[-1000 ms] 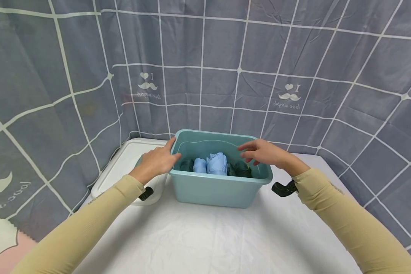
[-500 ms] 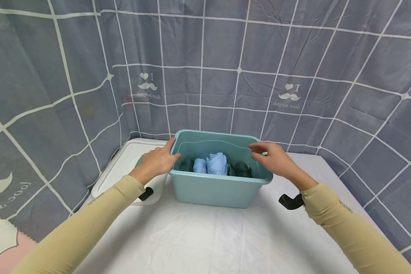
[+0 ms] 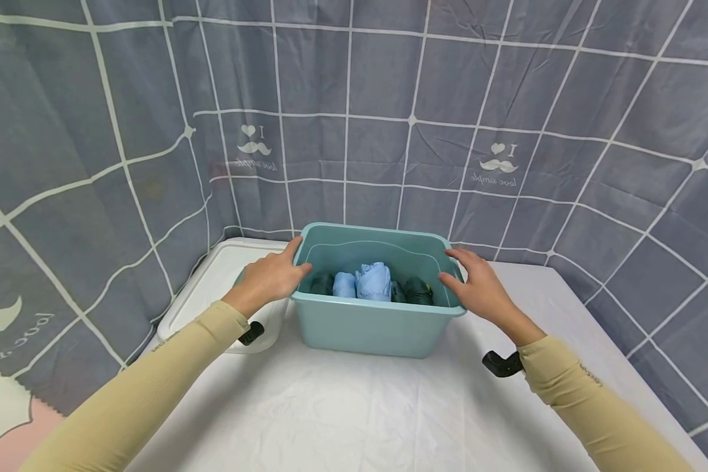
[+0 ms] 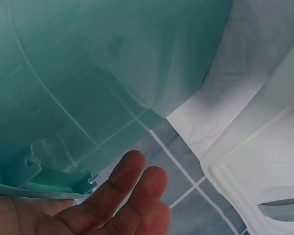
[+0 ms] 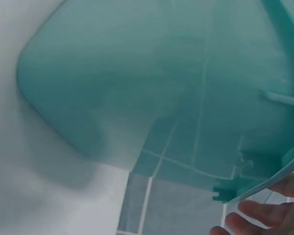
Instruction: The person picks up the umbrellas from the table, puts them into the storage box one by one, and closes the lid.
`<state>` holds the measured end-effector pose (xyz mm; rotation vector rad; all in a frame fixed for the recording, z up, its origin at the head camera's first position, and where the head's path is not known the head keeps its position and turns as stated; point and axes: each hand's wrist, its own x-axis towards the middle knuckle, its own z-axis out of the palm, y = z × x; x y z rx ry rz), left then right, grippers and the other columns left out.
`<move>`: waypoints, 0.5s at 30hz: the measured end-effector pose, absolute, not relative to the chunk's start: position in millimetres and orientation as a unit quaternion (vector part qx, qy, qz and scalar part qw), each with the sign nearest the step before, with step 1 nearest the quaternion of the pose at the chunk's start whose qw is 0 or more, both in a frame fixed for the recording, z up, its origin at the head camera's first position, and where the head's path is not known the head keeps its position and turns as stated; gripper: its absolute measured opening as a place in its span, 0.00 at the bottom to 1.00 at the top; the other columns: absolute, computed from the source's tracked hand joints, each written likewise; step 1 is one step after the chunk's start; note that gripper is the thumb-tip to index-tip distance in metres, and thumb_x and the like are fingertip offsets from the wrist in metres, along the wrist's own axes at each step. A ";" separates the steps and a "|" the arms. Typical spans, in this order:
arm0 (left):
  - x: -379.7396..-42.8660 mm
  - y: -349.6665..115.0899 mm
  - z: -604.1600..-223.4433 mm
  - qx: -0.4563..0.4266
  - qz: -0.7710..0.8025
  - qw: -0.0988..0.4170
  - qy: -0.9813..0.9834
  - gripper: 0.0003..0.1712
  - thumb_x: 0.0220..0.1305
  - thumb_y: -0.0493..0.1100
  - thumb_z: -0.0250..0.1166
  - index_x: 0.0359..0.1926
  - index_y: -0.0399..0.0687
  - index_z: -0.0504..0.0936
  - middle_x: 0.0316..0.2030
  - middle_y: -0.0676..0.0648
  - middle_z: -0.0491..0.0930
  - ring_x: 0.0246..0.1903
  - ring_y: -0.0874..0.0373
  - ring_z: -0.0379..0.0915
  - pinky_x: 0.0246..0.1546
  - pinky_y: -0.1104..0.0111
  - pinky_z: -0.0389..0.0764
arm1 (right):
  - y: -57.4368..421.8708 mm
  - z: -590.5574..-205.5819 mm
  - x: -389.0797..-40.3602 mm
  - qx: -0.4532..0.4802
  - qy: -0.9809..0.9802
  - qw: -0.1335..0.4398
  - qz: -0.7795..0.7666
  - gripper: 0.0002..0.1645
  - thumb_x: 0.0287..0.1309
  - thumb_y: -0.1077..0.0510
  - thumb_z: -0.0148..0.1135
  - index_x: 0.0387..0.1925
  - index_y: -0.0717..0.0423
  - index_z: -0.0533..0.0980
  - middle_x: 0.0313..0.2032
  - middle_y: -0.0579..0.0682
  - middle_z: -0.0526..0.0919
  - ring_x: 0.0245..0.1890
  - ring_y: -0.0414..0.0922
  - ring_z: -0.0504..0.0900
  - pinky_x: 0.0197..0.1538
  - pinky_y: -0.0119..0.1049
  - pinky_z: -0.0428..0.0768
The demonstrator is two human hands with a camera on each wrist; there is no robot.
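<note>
A teal plastic storage bin stands on the white-covered table. Inside it sit light blue rolled cloth bundles and dark green bundles. My left hand holds the bin's left rim, thumb over the edge; the left wrist view shows its other fingers below the rim, outside the wall. On the right, my right hand is spread at the opposite rim, thumb over the inside edge. In the right wrist view its fingertips are right at the rim's underside.
A white lid lies on the table to the left, partly behind my left forearm. Grey curtains with a white grid hang behind and at both sides. The table's white cover stretches in front of the bin.
My right hand has moved from over the bin's inside out to its right rim, with thumb and fingers spreading apart. The left hand, the bin and the bundles have stayed in place.
</note>
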<state>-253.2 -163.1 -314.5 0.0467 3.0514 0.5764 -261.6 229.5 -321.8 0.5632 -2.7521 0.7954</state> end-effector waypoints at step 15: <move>-256.0 -163.6 -316.8 0.020 0.188 0.011 0.982 0.44 0.70 0.65 0.43 0.81 0.61 0.42 0.65 0.34 0.74 0.54 0.35 0.78 0.44 0.43 0.75 | 232.0 -334.3 -260.7 0.124 -0.941 0.034 0.313 0.46 0.69 0.46 0.56 0.79 0.58 0.51 0.76 0.66 0.55 0.75 0.66 0.54 0.70 0.68 0.57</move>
